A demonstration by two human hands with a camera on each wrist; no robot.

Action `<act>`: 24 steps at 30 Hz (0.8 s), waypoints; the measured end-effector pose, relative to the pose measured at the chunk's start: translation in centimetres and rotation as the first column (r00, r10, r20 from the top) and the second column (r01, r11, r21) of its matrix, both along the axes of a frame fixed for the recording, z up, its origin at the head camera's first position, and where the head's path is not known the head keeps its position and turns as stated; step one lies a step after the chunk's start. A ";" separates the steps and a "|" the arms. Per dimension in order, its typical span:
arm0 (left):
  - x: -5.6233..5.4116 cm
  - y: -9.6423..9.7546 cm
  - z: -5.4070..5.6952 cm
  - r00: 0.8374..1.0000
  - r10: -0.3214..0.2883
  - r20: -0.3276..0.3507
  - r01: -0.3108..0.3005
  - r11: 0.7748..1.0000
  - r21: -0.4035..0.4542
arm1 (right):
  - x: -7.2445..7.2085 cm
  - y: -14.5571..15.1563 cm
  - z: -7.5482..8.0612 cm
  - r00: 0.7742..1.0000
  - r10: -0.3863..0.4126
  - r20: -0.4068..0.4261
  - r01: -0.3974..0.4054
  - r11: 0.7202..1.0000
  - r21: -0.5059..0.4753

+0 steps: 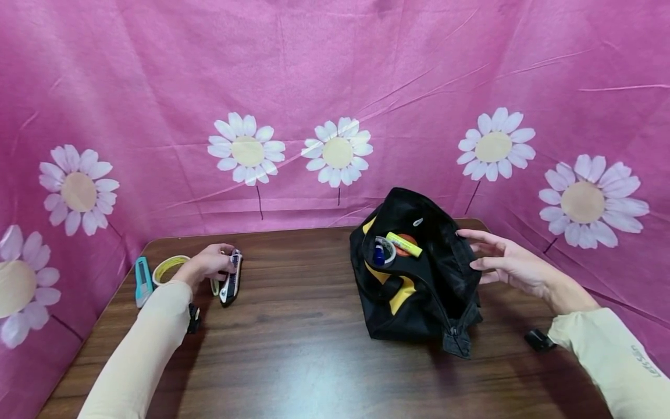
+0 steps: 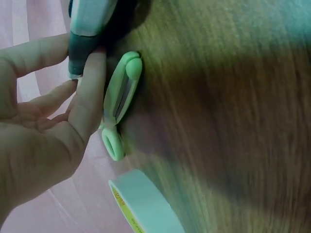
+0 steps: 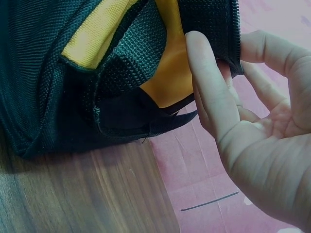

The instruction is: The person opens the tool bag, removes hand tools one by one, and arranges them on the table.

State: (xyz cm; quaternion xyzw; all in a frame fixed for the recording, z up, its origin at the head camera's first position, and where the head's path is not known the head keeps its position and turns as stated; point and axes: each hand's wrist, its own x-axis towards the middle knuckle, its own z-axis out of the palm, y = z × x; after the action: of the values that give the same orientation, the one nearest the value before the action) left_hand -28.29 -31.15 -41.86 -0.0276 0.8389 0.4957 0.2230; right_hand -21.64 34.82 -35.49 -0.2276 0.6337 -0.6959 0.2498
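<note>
Two hands, each below a pale sleeve (image 1: 152,343); left hand (image 1: 209,265) at the left of the tabletop (image 1: 293,326), fingers (image 2: 91,92) pinching one elongated white-and-black tool (image 1: 231,286), smooth and hard, dark end rounded; whether it is lifted off the wood, cannot tell. Just beside it, one pair of light-green scissors (image 2: 112,143), plastic, looped handle. Further left, one ring-shaped tape roll (image 2: 146,199), yellow print inside, and one teal cutter (image 1: 142,279), flat and long. Right hand (image 1: 518,270) at one bag (image 1: 384,326), right half of the tabletop, its fingers pinching the zipped edge (image 3: 236,39), thumb on one face, others behind. Bag is black fabric with yellow panels, soft, slumped, mouth gaping; strap (image 3: 136,58) of coarse webbing. In the mouth, four small items: one yellow stick (image 1: 404,244), cylindrical; one blue piece (image 1: 379,256), shape partly hidden; one pale ring (image 1: 391,249); one orange round (image 1: 401,252) under the stick, material unclear. Behind, one pink cloth (image 1: 335,58), creased, bearing six white daisies (image 1: 246,150), leftmost cut by the frame. Tabletop brown, wood-grained, glossy in front
</note>
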 end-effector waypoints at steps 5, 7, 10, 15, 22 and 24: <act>-0.1 -0.5 0.4 1.000 -0.009 0.005 0.009 0.997 -0.074 | 0.1 0.2 0.0 1.000 0.000 -0.004 0.000 1.000 -0.001; -0.1 -0.8 0.4 1.000 -0.009 0.005 0.009 0.998 -0.066 | 0.1 0.2 0.0 1.000 -0.007 -0.009 0.007 1.000 0.004; -0.1 -1.1 0.3 1.000 -0.004 0.007 0.004 0.999 -0.034 | 0.1 0.3 0.1 1.000 -0.015 -0.014 0.015 1.000 0.015; -0.1 -1.2 0.3 1.000 0.004 0.012 -0.004 1.000 -0.023 | 0.0 0.2 0.1 1.000 -0.020 -0.009 0.020 1.000 0.014; 0.1 -1.4 0.2 1.000 -0.006 0.027 0.006 1.000 -0.023 | 0.0 0.1 0.0 1.000 -0.025 -0.003 0.025 0.999 0.037; 0.2 -1.4 0.2 1.000 -0.010 0.026 0.010 1.000 -0.028 | 0.0 0.1 0.0 1.000 -0.023 0.000 0.023 0.999 0.040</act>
State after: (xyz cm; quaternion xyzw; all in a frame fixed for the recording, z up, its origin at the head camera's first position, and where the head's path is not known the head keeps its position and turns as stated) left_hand -28.14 -32.51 -41.66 -0.0330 0.8429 0.4824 0.2361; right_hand -21.66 34.91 -35.47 -0.2150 0.6500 -0.6860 0.2464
